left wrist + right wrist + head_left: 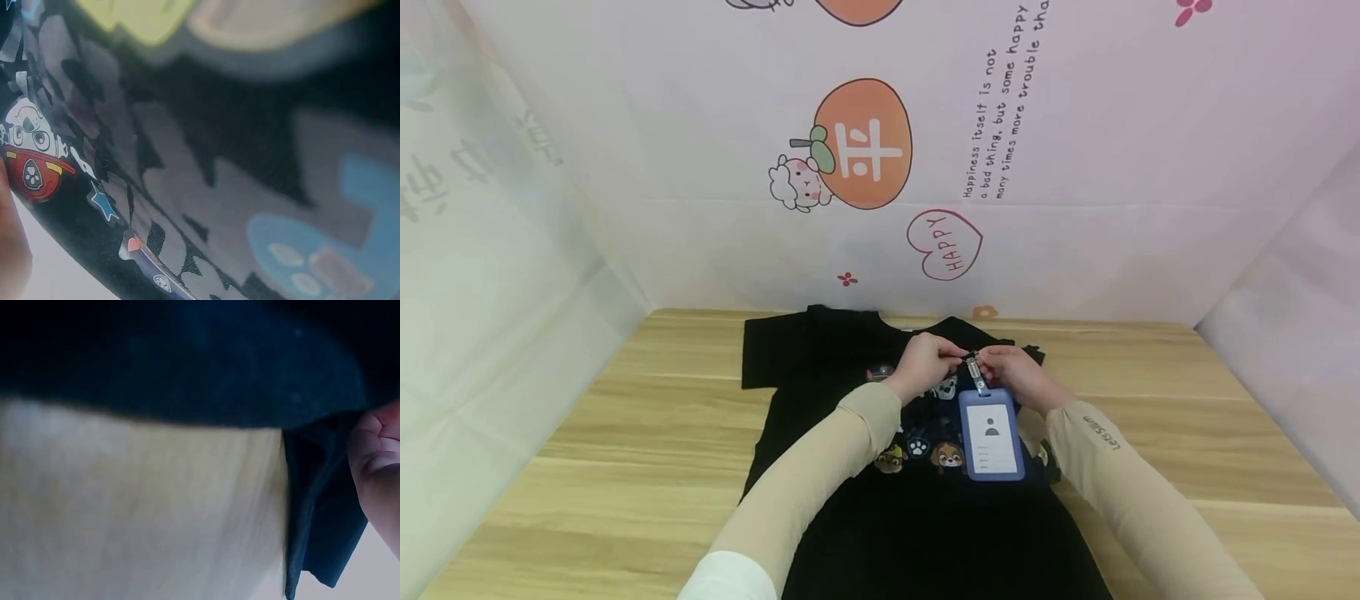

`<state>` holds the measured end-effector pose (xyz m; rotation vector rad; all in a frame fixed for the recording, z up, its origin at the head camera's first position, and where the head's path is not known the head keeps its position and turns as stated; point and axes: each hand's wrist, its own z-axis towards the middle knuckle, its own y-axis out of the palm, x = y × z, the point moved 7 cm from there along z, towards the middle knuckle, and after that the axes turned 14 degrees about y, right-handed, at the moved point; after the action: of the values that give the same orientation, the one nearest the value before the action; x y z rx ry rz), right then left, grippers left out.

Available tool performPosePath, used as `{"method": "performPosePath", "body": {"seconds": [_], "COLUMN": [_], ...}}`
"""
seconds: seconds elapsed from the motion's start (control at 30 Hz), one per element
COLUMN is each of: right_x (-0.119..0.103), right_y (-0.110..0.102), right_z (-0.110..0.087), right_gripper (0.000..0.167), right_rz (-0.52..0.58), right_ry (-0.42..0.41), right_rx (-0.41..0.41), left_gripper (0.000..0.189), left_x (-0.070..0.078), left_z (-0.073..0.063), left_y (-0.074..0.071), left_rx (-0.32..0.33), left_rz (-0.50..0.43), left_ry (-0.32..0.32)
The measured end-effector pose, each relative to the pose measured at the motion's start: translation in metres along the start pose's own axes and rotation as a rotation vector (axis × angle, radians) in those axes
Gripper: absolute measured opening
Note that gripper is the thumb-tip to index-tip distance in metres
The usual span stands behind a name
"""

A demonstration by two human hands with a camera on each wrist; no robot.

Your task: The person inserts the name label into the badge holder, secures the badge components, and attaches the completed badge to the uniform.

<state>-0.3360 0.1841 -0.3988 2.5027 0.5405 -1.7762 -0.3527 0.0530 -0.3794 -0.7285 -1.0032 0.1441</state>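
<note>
A black short-sleeved T-shirt (880, 533) with a cartoon dog print lies on the table, its collar toward the back wall. On its chest, at the right, lies a blue-framed badge holder (992, 435) with a white card and a metal clip (977, 375) at its top. My left hand (925, 364) pinches the shirt fabric beside the top of the clip. From the other side, my right hand (1018, 377) pinches the clip's upper end. The fingertips of both hands nearly meet there. In the right wrist view my thumb (378, 469) lies against dark cloth.
The wood-grain table (1150, 375) extends on both sides of the shirt. A printed white cloth wall (1075, 250) rises behind it, with further cloth walls at left and right. Beige oversleeves (827, 450) cover both forearms.
</note>
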Motion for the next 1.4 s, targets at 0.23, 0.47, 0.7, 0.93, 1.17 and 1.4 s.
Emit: {"method": "performPosePath", "body": {"seconds": [0.23, 0.47, 0.7, 0.93, 1.17, 1.4], "right_x": [0.002, 0.004, 0.003, 0.003, 0.008, 0.011], "right_y": [-0.001, -0.002, -0.003, -0.002, 0.001, 0.002], "right_z": [0.0, 0.001, 0.002, 0.004, 0.004, 0.0], "right_gripper": [0.023, 0.024, 0.024, 0.023, 0.026, 0.023], "right_rz": [-0.011, -0.033, -0.037, -0.059, -0.072, -0.105], "right_ry": [-0.006, -0.016, -0.016, -0.022, 0.031, 0.076], "right_rx": [-0.002, -0.005, -0.001, 0.015, -0.025, -0.1], "left_gripper": [0.018, 0.016, 0.016, 0.015, 0.016, 0.024], "left_x": [0.002, 0.004, 0.002, -0.001, -0.008, -0.01], "left_z": [0.0, 0.0, 0.0, 0.001, -0.005, -0.005], "left_y": [0.002, 0.004, 0.003, 0.003, 0.004, -0.002], "left_rx": [-0.04, -0.064, -0.046, -0.024, -0.08, -0.204], "left_rz": [0.024, 0.043, 0.001, -0.03, -0.122, -0.204], "left_ry": [0.016, 0.027, 0.002, -0.013, -0.068, -0.142]}}
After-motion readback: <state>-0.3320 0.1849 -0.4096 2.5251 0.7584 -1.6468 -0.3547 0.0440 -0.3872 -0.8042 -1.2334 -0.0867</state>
